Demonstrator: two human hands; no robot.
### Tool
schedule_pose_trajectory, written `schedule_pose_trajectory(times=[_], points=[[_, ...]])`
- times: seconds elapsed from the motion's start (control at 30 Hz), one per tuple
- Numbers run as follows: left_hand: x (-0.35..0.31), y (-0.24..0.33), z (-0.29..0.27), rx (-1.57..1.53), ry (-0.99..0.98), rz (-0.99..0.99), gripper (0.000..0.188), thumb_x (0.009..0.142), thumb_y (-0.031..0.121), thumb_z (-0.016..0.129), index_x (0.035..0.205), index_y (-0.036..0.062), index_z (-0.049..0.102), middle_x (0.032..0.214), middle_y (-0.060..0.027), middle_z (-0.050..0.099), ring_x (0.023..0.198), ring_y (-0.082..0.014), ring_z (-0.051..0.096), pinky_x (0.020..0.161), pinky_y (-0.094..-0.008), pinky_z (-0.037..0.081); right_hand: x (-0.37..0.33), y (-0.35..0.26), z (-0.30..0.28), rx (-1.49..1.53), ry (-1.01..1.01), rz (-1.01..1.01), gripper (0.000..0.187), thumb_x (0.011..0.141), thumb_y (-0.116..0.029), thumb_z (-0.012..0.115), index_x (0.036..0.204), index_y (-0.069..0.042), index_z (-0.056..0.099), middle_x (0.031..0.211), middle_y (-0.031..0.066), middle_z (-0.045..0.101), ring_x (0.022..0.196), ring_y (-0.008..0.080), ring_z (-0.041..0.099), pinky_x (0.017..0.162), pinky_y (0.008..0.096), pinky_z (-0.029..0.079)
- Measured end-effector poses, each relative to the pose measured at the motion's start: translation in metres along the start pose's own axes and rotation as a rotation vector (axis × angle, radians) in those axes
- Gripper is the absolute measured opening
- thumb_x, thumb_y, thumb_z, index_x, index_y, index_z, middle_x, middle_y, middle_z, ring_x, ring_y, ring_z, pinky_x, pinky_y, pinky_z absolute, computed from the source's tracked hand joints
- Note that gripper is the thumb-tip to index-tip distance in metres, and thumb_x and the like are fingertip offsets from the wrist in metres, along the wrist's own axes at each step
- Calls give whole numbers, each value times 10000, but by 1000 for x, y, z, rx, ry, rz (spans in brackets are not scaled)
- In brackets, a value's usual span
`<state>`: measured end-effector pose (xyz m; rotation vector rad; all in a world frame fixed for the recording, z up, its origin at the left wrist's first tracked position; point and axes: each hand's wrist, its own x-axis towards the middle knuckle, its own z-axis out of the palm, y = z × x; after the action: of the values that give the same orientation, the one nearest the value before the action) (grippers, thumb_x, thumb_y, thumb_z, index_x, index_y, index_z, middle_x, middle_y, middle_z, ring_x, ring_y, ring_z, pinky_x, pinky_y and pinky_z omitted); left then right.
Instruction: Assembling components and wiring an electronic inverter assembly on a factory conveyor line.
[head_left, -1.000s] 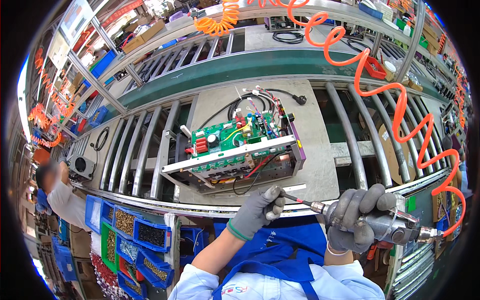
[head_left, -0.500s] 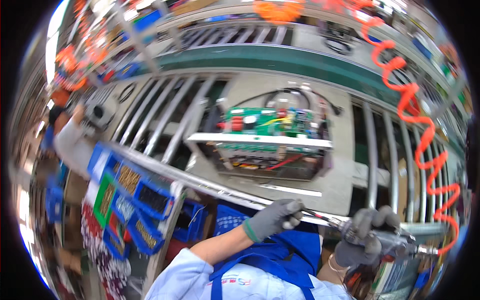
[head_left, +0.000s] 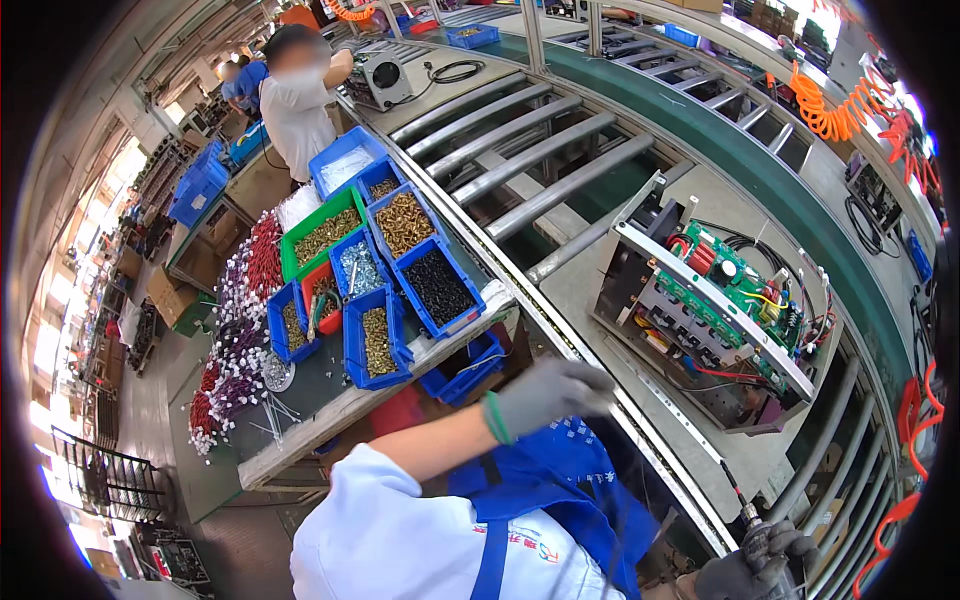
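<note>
Grey fabric gloved our left hand [head_left: 555,395], its cuff edged in green, which crossed the conveyor's pale metal rail [head_left: 520,288] in our view; its fingers pointed right, too blurred for us to tell whether they held anything. Our right hand [head_left: 755,568], gloved likewise, was wrapped around a grey metal power screwdriver [head_left: 751,516] in the lower right corner, its slim dark bit, banded red, slanting up and left near the chassis.

That chassis, an open box-shaped frame with a white metal bar [head_left: 715,312] and green circuit boards, rested on a flat grey board [head_left: 755,455] beside steel rollers [head_left: 570,186]. We had an orange coiled hose [head_left: 885,540] at the right edge. On the bench to our left, a blue plastic bin [head_left: 460,328] contained black screws, near a green plastic bin [head_left: 289,256] of brass-coloured pieces. Beyond these, a person in a white top [head_left: 297,118] was beside a grey box-shaped unit [head_left: 376,80].
</note>
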<state>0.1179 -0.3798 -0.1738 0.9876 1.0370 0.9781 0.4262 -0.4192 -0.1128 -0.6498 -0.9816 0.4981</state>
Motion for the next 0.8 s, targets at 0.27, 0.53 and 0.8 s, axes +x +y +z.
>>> schedule_pose_trajectory(times=[0.27, 0.53, 0.8], points=[[-51, 42, -105, -409, 412, -64, 376, 898, 276, 589, 1064, -52, 509, 863, -83, 579, 645, -105, 515, 554, -206, 480, -13, 20, -25, -240, 187, 158, 112, 819, -153, 468, 867, -56, 495, 636, 58, 474, 556, 160, 435, 550, 295, 394], [-59, 62, -146, 1398, 937, -70, 361, 760, 406, 670, 965, 109, 646, 906, -121, 672, 860, -322, 628, 773, -446, 470, -15, 23, -31, -107, 203, 244, 376, 735, -113, 583, 1055, -43, 398, 689, 81, 472, 558, 105, 435, 513, 241, 474], [34, 137, -40, 1544, 412, 725, 752, 700, 476, 653, 1275, 25, 476, 1239, -157, 510, 1169, -357, 455, 979, -457, 350, -2, 18, -25, -343, 211, 130, 390, 706, -156, 619, 1008, -27, 408, 731, 82, 504, 589, 138, 512, 572, 320, 497]])
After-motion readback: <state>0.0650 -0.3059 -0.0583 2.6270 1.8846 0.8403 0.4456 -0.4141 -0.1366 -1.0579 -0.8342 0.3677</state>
